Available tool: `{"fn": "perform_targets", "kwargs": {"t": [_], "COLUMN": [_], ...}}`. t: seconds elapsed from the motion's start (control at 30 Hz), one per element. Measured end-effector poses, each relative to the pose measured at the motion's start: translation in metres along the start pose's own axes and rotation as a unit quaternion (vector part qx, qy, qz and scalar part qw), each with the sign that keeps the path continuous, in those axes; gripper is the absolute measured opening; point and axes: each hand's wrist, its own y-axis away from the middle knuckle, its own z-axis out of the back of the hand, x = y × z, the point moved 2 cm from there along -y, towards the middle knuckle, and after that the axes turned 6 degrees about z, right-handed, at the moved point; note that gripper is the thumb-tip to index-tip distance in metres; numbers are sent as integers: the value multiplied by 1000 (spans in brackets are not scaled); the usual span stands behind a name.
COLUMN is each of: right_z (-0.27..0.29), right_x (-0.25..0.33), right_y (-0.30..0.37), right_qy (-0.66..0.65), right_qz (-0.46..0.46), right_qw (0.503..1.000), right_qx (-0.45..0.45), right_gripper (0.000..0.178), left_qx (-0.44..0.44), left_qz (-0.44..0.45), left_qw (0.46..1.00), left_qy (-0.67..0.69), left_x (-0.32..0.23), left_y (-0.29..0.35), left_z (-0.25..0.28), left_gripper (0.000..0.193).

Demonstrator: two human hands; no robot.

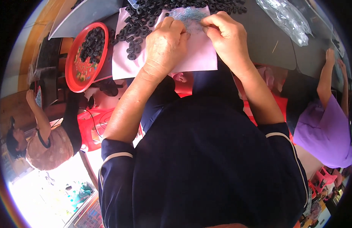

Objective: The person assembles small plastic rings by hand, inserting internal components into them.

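Observation:
A pale pink sheet [200,57] lies at the table's near edge, partly over my lap. On its left side are many small round black pieces with holes [135,36], like little wheels. Toward its top is a loose heap of tiny bluish-silver pieces [187,16]. My left hand [165,43] is closed between the black pieces and the heap, its fingertips mostly hidden behind the knuckles. My right hand [226,38] pinches thumb and forefinger together at the heap's right edge. Whatever either hand grips is too small or hidden to make out.
A red round tray [71,74] holding more black pieces stands at the left. Clear plastic bags [286,19] lie on the grey table [267,49] at the far right. One person sits at the left [56,146], another in purple at the right [324,131].

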Motion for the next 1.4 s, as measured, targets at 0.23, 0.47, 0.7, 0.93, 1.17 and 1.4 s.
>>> {"fn": "perform_targets", "kwargs": {"t": [0.23, 0.47, 0.7, 0.93, 1.17, 1.4], "right_z": [-3, 1, -1, -1, -1, 3], "right_x": [0, -1, -11, -11, -12, -5], "right_y": [-8, -2, 2, 2, 1, -1], "right_qy": [-89, 3, -38, -64, -89, -135], "right_qz": [4, 16, -22, -20, -16, -17], "right_qw": [996, 1000, 999, 998, 996, 989], "right_qx": [18, 19, -10, -19, -20, -51], "right_gripper": [15, 18, 18, 17, 19, 13], "left_qx": [-4, -7, -7, -28, -16, -15], "left_qz": [-33, -24, -50, -104, -187, -80], "left_qw": [999, 1000, 998, 988, 972, 994], "left_qy": [-33, -8, -35, -107, -138, 79], "left_x": [-16, 8, -13, -7, -3, 11], "left_y": [-3, -5, -6, -8, -17, -20], "left_z": [-5, -3, -4, -15, -12, -3], "left_gripper": [16, 14, 15, 11, 11, 11]}}
